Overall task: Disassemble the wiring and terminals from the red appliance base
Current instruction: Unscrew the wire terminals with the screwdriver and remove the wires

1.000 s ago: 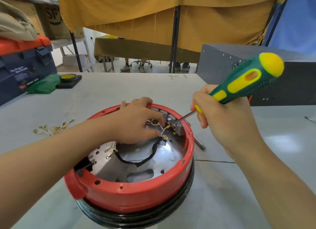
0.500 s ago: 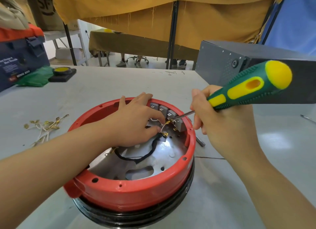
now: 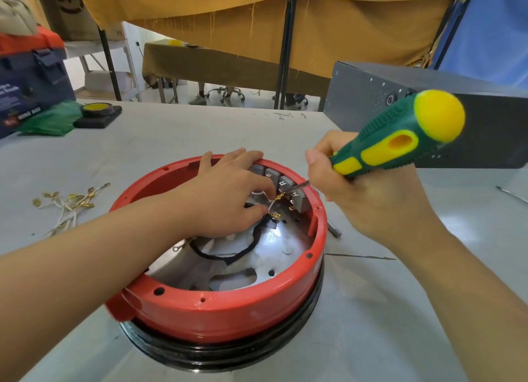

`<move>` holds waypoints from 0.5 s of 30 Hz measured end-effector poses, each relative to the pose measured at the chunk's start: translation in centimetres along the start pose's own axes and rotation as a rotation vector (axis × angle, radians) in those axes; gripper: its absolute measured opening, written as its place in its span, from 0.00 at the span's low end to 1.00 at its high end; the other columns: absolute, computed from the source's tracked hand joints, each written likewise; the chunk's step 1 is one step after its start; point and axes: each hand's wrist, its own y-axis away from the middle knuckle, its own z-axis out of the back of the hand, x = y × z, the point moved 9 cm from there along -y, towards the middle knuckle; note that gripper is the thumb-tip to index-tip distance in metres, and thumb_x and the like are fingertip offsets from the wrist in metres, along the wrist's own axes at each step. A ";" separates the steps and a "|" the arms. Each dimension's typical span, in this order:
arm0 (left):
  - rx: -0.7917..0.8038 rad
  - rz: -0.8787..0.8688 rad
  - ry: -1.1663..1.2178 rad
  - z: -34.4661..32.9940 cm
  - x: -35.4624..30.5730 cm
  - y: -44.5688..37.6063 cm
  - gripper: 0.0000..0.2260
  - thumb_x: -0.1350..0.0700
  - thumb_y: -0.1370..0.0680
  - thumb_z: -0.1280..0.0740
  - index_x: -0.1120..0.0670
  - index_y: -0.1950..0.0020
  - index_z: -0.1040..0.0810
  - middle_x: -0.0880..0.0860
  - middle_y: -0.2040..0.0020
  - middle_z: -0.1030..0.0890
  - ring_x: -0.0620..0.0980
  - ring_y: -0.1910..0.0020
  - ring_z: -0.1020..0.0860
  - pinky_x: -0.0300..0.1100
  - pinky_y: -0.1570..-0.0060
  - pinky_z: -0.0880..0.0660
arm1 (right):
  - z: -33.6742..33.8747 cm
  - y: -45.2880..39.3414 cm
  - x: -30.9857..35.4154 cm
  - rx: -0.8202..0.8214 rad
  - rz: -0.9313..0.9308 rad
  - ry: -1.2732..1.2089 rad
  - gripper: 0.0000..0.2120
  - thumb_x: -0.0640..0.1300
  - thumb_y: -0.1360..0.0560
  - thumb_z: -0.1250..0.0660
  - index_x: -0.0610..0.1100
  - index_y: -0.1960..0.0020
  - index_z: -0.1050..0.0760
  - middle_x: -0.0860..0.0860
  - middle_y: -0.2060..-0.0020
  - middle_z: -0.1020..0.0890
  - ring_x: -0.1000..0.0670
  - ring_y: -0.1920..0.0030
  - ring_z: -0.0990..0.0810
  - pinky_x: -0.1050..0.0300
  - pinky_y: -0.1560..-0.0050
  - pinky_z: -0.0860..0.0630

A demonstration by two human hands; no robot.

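Note:
The red appliance base (image 3: 217, 313) sits upside down on the grey table, its metal plate showing inside. Along its far inner wall runs a row of grey terminal blocks (image 3: 297, 196). My left hand (image 3: 228, 201) reaches into the base and pinches a white wire (image 3: 258, 193) with a brass terminal beside the blocks. My right hand (image 3: 368, 199) grips a green and yellow screwdriver (image 3: 400, 141), whose tip touches the brass terminal at the blocks. A black wire (image 3: 243, 250) loops across the metal plate below my left hand.
A heap of removed white wires with brass terminals (image 3: 71, 204) lies on the table to the left. A grey metal box (image 3: 371, 96) stands at the back right. A roll of yellow tape (image 3: 97, 109), a green cloth and a blue toolbox (image 3: 31, 81) sit at the far left.
The view has shifted a little closer and to the left. My hands keep their places at the terminal blocks, the screwdriver handle tilted slightly higher.

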 end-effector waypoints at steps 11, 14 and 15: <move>-0.027 -0.033 -0.033 0.2 -0.3 -0.1 0.12 0.46 0.24 0.39 0.38 0.41 0.25 0.51 0.24 0.45 0.53 0.25 0.48 0.64 0.30 0.50 | -0.8 1.2 0.1 -0.079 -0.021 0.025 0.14 0.46 0.28 0.33 0.44 0.70 0.30 0.56 0.78 0.30 0.61 0.75 0.28 0.76 0.69 0.37; -0.017 -0.031 -0.038 0.1 -0.2 -0.1 0.13 0.46 0.24 0.39 0.38 0.39 0.26 0.51 0.24 0.45 0.53 0.24 0.49 0.63 0.30 0.50 | -0.7 1.5 0.2 -0.173 -0.017 0.017 0.14 0.43 0.26 0.35 0.48 0.69 0.34 0.59 0.78 0.32 0.63 0.74 0.29 0.77 0.68 0.37; -0.017 -0.028 -0.036 0.1 -0.1 -0.1 0.13 0.46 0.24 0.39 0.38 0.40 0.26 0.52 0.24 0.45 0.53 0.24 0.49 0.64 0.30 0.50 | -0.4 1.5 0.3 -0.216 -0.011 0.030 0.15 0.42 0.26 0.36 0.49 0.69 0.35 0.58 0.77 0.33 0.63 0.74 0.29 0.77 0.68 0.37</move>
